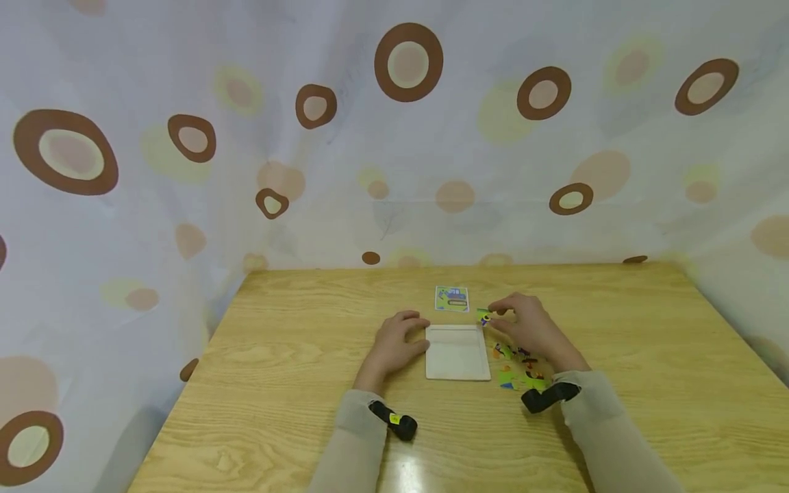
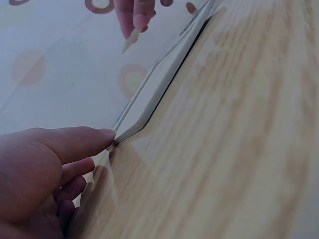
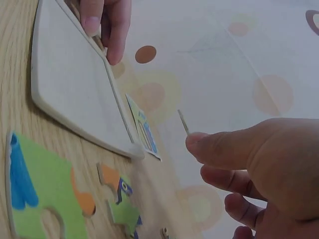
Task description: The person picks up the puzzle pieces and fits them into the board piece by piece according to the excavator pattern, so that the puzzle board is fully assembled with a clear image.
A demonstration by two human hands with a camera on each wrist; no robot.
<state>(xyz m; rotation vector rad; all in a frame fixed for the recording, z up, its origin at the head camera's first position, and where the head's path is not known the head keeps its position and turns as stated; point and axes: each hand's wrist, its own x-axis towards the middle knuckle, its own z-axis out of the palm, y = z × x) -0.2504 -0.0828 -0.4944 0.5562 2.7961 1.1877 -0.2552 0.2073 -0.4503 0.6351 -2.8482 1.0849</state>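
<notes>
A white square puzzle tray (image 1: 457,352) lies on the wooden table. My left hand (image 1: 397,342) rests at its left side, thumb tip on the edge and fingertips by the far left corner. Beyond the tray's far right corner, my right hand (image 1: 527,323) pinches a puzzle piece (image 1: 483,318) between thumb and fingers. The right wrist view shows that piece edge-on, raised above the table. Below this hand, several loose green puzzle pieces (image 3: 45,184) with orange and blue parts lie to the right of the tray.
A small colourful picture card (image 1: 452,299) lies behind the tray. The wooden table (image 1: 277,356) reaches back to a spotted cloth (image 1: 345,164) hanging behind and at both sides. A black strap (image 1: 551,397) circles the right wrist, with another (image 1: 394,421) on the left.
</notes>
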